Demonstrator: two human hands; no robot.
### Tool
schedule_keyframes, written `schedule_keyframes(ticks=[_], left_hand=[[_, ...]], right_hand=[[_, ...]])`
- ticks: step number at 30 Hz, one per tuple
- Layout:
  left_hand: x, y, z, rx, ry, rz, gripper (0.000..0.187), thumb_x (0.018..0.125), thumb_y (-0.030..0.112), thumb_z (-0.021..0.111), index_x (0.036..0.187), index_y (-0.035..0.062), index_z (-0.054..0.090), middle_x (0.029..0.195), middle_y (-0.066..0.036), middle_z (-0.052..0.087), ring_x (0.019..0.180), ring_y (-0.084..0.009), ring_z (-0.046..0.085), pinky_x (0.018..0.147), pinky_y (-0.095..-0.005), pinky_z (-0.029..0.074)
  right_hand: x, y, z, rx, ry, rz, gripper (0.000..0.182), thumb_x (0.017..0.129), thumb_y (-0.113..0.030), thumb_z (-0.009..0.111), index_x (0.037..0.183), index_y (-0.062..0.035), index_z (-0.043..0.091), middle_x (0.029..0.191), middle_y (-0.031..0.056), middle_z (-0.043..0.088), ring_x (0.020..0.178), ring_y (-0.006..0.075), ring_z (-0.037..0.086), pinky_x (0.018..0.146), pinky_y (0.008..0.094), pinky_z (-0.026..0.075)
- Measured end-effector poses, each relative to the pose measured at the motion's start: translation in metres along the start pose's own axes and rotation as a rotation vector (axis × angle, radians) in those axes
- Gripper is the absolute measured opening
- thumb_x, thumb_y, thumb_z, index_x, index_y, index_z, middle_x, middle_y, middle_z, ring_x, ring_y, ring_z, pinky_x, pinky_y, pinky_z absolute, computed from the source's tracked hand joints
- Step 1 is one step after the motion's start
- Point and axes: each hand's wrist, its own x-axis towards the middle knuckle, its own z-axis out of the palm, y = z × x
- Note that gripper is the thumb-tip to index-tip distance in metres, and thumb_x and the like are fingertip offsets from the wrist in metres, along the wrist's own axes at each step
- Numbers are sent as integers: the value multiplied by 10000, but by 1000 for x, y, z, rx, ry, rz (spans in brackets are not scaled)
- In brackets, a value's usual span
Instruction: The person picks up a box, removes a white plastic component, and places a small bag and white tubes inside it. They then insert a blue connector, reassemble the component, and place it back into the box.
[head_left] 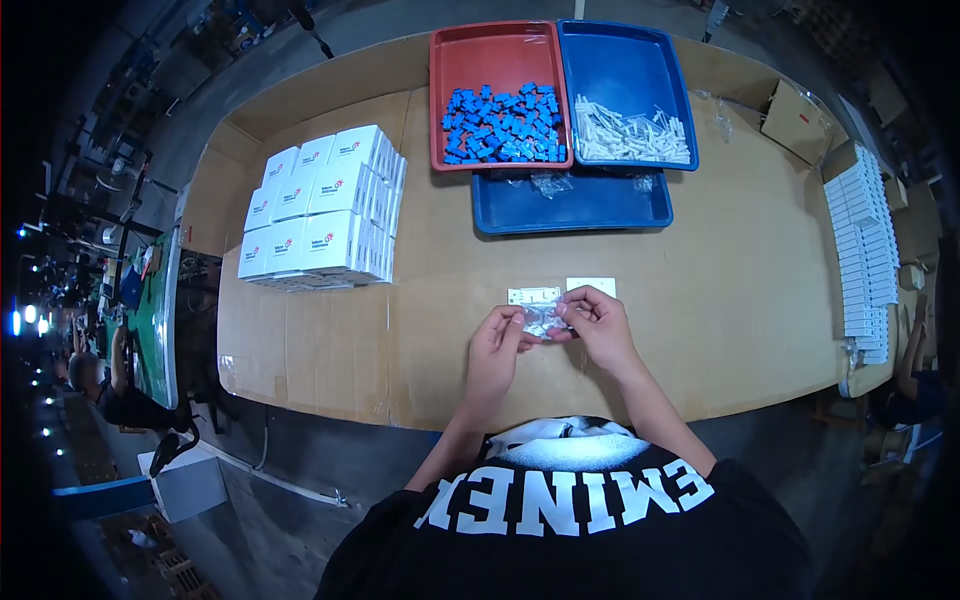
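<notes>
Between my two hands is a small clear plastic bag [541, 320], crinkled and shiny; what lies inside it is too small to make out. My left hand [493, 350] pinches its left side with thumb and fingers. At the right side, my right hand [598, 328] is closed on it with thumb and forefinger. Just beyond the bag lies a flat white piece [530, 295] with small marks or slots. Another white piece [592, 283] shows behind my right hand, partly hidden by it.
Ahead stand a red tray [437, 100] of blue parts [500, 125] and a blue tray [615, 50] of white pieces [630, 135], above another blue tray [570, 222]. White boxes [320, 205] are stacked left. Rows of white items [862, 250] line the table's right edge.
</notes>
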Motion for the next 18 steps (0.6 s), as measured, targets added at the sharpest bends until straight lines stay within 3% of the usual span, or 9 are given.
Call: schedule_keyframes(ticks=[1, 3, 4, 6, 11, 16, 18], left_hand=[[1, 2, -2, -1, 0, 1, 218, 1071, 186, 603, 1181, -1, 625, 978, -74, 688, 779, -118, 658, 731, -238, 513], [5, 8, -12, -153, -64, -278, 245, 1081, 224, 583, 1181, 10, 647, 930, -52, 684, 699, -96, 622, 650, -226, 478], [8, 5, -19, -153, -62, -279, 245, 1081, 224, 583, 1181, 10, 647, 930, -52, 684, 699, -96, 622, 650, -226, 478], [17, -3, -31, 43, -271, -298, 271, 1086, 241, 567, 1211, 15, 647, 900, -32, 686, 653, -70, 578, 598, -225, 443], [19, 10, -26, 126, -315, -207, 295, 1095, 269, 546, 1231, 33, 661, 908, -27, 703, 653, -53, 551, 608, -204, 439], [22, 17, -19, 179, -315, -254, 284, 1092, 255, 562, 1229, 35, 677, 932, -21, 708, 674, -44, 540, 627, -186, 440], [31, 9, -26, 201, -424, -247, 305, 1094, 277, 563, 1237, 34, 680, 937, -14, 702, 675, -41, 530, 629, -194, 441]], right_hand=[[1, 0, -4, 35, -72, 10, 129, 1008, -18, 641, 1119, 46, 649, 1003, 122, 715, 820, 193, 751, 729, 301, 653], [1, -1, -7, 70, -145, 23, 148, 1009, -14, 636, 1141, 51, 645, 1003, 124, 715, 804, 196, 753, 730, 296, 652], [-1, -5, -7, 47, -182, 30, 158, 1008, -5, 631, 1156, 49, 646, 1006, 121, 714, 829, 198, 752, 733, 299, 652], [0, -5, -11, 23, -220, 36, 170, 1007, 5, 627, 1171, 46, 646, 1010, 118, 714, 855, 200, 751, 737, 301, 653], [3, -6, -23, -4, -273, -13, 155, 990, 53, 607, 1127, 56, 678, 1048, 105, 715, 969, 170, 721, 801, 300, 644], [5, -2, -18, -69, -184, -35, 126, 974, 50, 628, 1064, 48, 717, 1024, 95, 729, 934, 136, 701, 815, 268, 596], [9, 0, -20, -126, -180, -68, 119, 972, 42, 641, 1054, 43, 727, 1009, 87, 733, 916, 126, 694, 813, 258, 580]])
